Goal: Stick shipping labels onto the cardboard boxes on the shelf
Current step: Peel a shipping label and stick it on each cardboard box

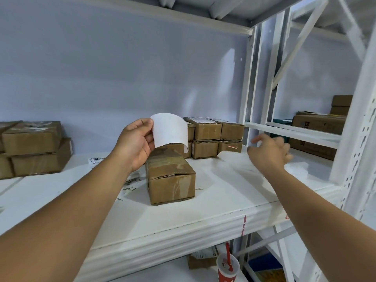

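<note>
We note the label (169, 129) curling above the box (171, 176) on the shelf (203, 220), its left edge pinched in our left hand (135, 143); right hand (268, 152) (blurred) hangs loose-fingered beside, holding nothing.

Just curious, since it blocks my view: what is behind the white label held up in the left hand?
Behind the label, pinched by the left hand, small cardboard boxes stand stacked two high; two are labelled on top. The stack's left part is covered.
</note>
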Demonstrator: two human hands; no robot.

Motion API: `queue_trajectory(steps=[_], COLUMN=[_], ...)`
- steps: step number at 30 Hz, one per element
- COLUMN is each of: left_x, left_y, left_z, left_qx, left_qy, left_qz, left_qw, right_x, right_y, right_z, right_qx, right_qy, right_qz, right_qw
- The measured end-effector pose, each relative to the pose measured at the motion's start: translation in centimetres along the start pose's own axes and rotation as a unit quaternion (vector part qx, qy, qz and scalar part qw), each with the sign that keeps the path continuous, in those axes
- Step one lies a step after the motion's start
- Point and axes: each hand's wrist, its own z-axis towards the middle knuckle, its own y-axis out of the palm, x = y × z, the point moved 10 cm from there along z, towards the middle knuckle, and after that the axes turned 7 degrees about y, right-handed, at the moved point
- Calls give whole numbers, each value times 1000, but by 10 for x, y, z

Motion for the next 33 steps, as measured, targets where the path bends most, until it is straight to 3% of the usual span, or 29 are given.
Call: queue_trajectory(steps=[2, 4, 9, 13, 19, 26, 33], left_x=[0, 0, 4, 13, 21, 18, 6], left_y=[-1, -2, -6, -12, -10, 3, 24], left_z=[0, 1, 1, 3, 2, 1, -7], left_qx=[3, 8, 37, 69, 69, 3, -90], left_qy=[1, 2, 15, 39, 35, 22, -25], left_qz=[0, -4, -16, -48, -94, -115, -99], left_qw=[1000, 1000, 999, 996, 993, 993, 991], right_x=[-29, -63, -140, -176, -194, -169, -157], right_y=[-4, -3, 11, 32, 37, 56, 58], right_z=[-12, -28, -84, -120, -118, -91, -82], right_qx=[30, 10, -140, -256, -195, -209, -243], right_qy=[-85, -184, -339, -396, -351, -210, -157], right_qz=[31, 103, 233, 231, 352, 509, 542], right_qw=[995, 978, 901, 851, 846, 808, 789])
